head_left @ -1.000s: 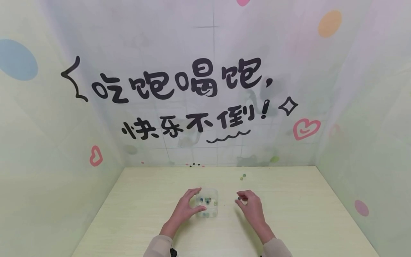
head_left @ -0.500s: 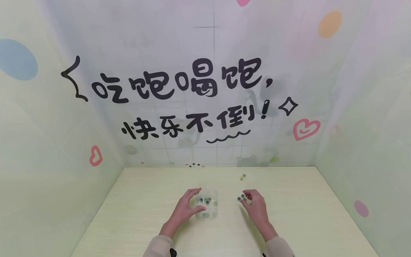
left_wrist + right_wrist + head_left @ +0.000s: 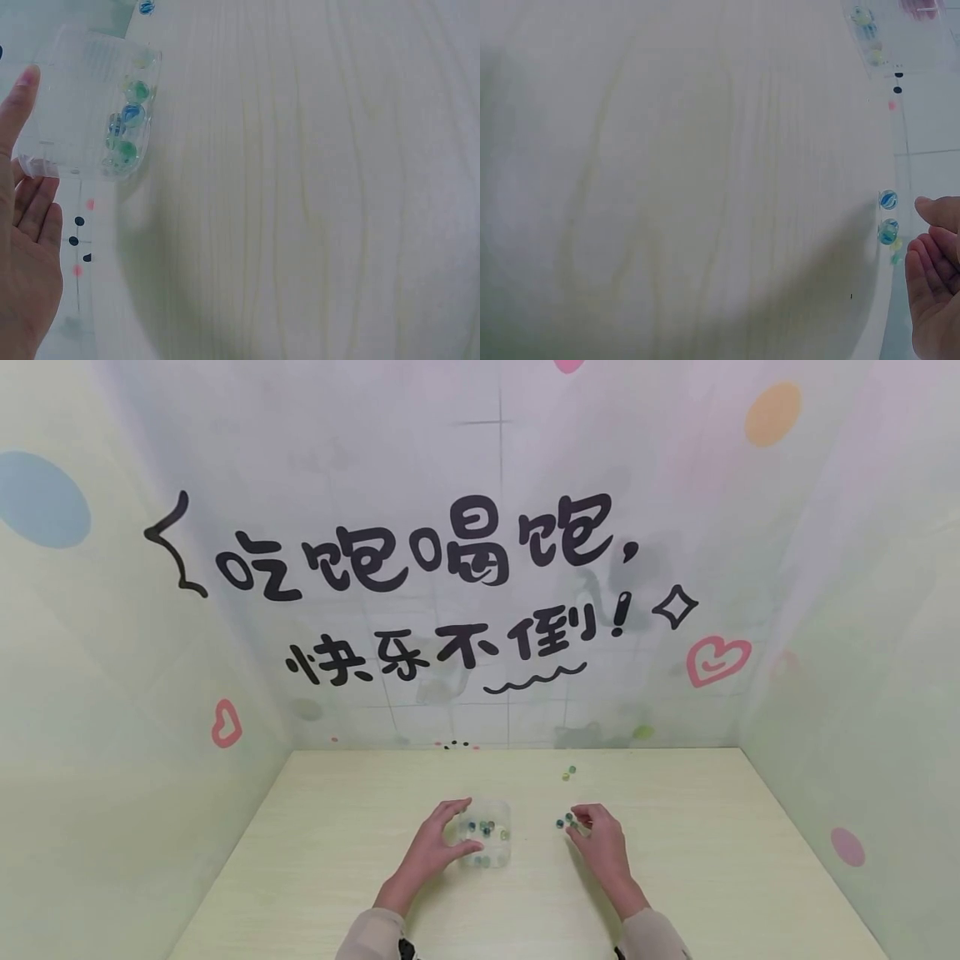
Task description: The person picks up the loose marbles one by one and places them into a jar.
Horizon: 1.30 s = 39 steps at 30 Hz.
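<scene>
My left hand (image 3: 435,846) holds a clear plastic box (image 3: 498,811) between its thumb and fingers, at the middle of the table. Several green and blue glass marbles (image 3: 133,115) lie at the bottom of the box, seen through its wall in the left wrist view. To the right of it, my right hand (image 3: 602,846) is low by a small group of marbles (image 3: 560,823), its thumb and fingers apart. In the right wrist view two blue-green marbles (image 3: 888,199) show just beyond the thumb tip (image 3: 924,205); others are partly covered by the hand.
Two more marbles (image 3: 566,777), one yellowish and one green, lie farther back on the pale wooden table (image 3: 337,810). Printed cloth walls (image 3: 480,718) enclose the table at the back and both sides.
The right hand has drawn slightly to the right and its fingers have spread, uncovering marbles that it partly hid. The left hand and the box have stayed in place.
</scene>
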Available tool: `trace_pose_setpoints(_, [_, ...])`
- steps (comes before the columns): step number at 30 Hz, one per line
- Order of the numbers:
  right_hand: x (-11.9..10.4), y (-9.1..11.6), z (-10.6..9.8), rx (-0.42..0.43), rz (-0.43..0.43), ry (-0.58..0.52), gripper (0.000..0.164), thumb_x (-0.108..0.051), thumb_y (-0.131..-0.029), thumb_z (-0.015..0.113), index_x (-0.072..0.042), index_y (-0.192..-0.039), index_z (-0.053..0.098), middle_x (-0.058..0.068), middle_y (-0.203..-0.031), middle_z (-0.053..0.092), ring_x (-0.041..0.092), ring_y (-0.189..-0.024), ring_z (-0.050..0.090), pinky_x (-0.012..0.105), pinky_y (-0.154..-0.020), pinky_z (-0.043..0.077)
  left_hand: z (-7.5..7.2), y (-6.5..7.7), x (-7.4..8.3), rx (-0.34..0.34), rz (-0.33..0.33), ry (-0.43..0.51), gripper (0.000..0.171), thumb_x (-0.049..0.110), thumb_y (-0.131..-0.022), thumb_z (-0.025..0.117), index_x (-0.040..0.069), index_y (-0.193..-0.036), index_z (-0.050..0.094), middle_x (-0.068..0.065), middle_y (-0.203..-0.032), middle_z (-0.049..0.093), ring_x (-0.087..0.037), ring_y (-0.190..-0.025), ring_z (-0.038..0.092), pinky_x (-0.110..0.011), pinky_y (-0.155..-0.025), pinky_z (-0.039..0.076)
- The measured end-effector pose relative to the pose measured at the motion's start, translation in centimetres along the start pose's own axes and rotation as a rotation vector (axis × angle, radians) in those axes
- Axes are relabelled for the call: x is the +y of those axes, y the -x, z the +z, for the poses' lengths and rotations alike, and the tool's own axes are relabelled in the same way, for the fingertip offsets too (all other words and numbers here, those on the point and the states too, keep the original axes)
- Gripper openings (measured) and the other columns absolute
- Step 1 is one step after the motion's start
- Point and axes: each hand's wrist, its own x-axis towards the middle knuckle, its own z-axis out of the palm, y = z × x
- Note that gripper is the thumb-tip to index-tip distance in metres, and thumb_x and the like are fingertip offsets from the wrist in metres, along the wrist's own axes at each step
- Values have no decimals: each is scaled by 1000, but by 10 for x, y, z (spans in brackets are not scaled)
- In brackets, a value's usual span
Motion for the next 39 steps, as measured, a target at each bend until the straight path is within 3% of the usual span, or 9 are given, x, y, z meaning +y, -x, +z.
trace_pose_setpoints(25, [9,-2,0,-25,74,21,26,-2,-81,78,2,-105,69,14,-99,70,26,-92,67,42,-84,59,3,-2,-3,-6,17,-15,76,30,-78,85,5,-142,53,-12,-137,58,-35,-130,55,-57,-110,45])
trace_pose_setpoints(32, [10,-2,1,-49,106,4,25,-2,-82,77,2,-106,69,15,-100,70,26,-93,67,41,-85,59,3,-2,-3,15,52,-55,74,28,-78,85,5,-141,54,-14,-135,59,-37,-127,56,-57,-107,47])
trace_pose_setpoints(39, [10,-6,3,-57,102,8,23,-1,-81,77,2,-103,70,13,-97,71,24,-89,66,41,-82,59,0,-1,-1,-1,10,-17,74,26,-78,85,6,-142,54,-12,-136,59,-35,-129,55,-57,-109,45])
